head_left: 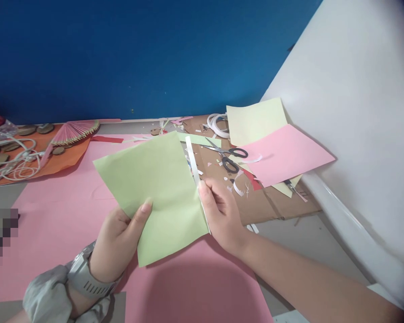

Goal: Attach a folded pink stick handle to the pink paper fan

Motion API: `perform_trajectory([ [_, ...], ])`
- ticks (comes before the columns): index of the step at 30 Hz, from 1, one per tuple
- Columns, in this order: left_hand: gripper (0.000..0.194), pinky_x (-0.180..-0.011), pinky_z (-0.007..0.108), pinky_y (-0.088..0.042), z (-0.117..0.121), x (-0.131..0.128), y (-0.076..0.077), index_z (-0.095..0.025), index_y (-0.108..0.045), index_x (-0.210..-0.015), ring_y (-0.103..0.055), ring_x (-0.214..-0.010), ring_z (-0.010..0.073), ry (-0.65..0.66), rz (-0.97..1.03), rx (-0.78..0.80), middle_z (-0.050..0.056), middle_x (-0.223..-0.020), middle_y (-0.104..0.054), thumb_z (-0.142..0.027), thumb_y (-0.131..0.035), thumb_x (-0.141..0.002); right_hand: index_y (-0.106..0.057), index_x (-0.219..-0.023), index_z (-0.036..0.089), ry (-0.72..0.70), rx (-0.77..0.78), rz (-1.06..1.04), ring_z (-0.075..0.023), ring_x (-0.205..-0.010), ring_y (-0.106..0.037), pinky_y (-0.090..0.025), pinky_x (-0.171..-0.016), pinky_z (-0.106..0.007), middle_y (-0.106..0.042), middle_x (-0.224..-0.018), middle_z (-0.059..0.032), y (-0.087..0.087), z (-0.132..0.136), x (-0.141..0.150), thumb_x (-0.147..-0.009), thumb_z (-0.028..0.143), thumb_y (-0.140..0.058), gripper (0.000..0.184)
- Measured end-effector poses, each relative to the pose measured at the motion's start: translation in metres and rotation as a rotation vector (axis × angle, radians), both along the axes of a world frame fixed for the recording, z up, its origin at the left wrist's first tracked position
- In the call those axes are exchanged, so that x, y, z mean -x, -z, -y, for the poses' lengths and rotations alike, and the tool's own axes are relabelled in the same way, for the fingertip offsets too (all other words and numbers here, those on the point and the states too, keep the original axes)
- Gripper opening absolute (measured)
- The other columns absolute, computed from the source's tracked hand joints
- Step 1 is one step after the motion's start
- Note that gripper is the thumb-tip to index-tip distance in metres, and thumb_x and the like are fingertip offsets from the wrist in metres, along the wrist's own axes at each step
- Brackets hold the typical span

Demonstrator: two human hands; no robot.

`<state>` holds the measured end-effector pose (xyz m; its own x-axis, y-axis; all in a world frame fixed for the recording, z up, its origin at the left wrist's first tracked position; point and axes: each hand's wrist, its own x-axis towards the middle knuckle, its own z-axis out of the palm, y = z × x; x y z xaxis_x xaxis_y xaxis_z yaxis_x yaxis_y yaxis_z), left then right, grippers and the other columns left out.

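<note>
A light green sheet of paper [161, 179] is held up tilted over large pink paper [63, 224]. My left hand [121, 237] grips its lower left part, thumb on top and fingers hidden beneath. Along the right edge of the sheet runs a narrow white strip [192, 157], its upper end standing free of the green paper. My right hand [222, 211] pinches the strip at that edge, with thumb and bent fingers closed. Whether the strip's lower part is stuck to the sheet, I cannot tell.
Black-handled scissors [227, 154] lie open on brown cardboard [256, 204] among paper scraps. Behind them are a white tape roll [218, 124], pink paper [286, 154] and a pale yellow sheet [256, 121]. At left sit a pink paper fan [76, 133] and white cables [23, 157].
</note>
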<state>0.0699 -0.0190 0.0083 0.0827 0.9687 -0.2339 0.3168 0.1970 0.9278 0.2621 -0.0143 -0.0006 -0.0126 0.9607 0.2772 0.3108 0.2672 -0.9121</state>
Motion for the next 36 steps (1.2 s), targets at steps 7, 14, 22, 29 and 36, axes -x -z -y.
perform_trajectory([
  [7,0.037,-0.069,0.031,-0.058,0.0,0.001,0.002,-0.02,-0.067,-0.099,-0.068,-0.078,0.0233,-0.004,0.007,-0.007,0.004,-0.094,-0.072,-0.049,-0.051,-0.083,-0.025,-0.065,0.022,0.036,0.024,-0.017,-0.0113,-0.053,-0.024,-0.025,-0.05,-0.026,-0.023,-0.059,0.0046,-0.001,0.001,0.002,-0.095,0.033,-0.033,0.033],
  [14,0.037,-0.061,0.029,-0.056,0.001,-0.005,-0.002,-0.02,-0.069,-0.093,-0.067,-0.072,0.0227,-0.032,-0.04,-0.06,0.005,-0.087,-0.072,-0.05,-0.052,-0.081,-0.026,-0.066,0.022,0.035,0.011,-0.016,-0.0111,-0.054,-0.025,-0.026,-0.051,-0.026,-0.025,-0.059,0.0048,0.001,0.001,0.001,-0.095,0.031,-0.033,0.032],
  [22,0.035,-0.065,0.032,-0.056,0.007,-0.01,-0.008,-0.019,-0.069,-0.087,-0.065,-0.071,0.0229,-0.097,-0.081,-0.081,0.005,-0.084,-0.072,-0.049,-0.053,-0.08,-0.027,-0.067,0.021,0.04,0.008,-0.036,-0.0107,-0.055,-0.026,-0.026,-0.053,-0.026,-0.026,-0.06,0.0049,0.001,0.002,0.001,-0.096,0.031,-0.033,0.031],
  [29,0.034,-0.061,0.03,-0.056,0.004,-0.006,-0.002,-0.017,-0.068,-0.086,-0.065,-0.067,0.0216,-0.058,-0.106,-0.104,0.005,-0.081,-0.071,-0.047,-0.052,-0.08,-0.024,-0.066,0.021,0.061,0.023,-0.045,-0.0108,-0.055,-0.025,-0.025,-0.052,-0.026,-0.024,-0.061,0.0049,0.002,0.003,0.002,-0.096,0.03,-0.033,0.032],
  [36,0.036,-0.055,0.027,-0.055,0.0,0.001,0.002,-0.015,-0.068,-0.085,-0.063,-0.059,0.0183,-0.076,-0.126,-0.102,0.005,-0.075,-0.07,-0.047,-0.051,-0.081,-0.028,-0.067,0.021,0.003,0.071,-0.092,-0.0109,-0.058,-0.028,-0.028,-0.054,-0.025,-0.027,-0.063,0.0044,0.001,-0.001,0.001,-0.097,0.032,-0.028,0.032],
])
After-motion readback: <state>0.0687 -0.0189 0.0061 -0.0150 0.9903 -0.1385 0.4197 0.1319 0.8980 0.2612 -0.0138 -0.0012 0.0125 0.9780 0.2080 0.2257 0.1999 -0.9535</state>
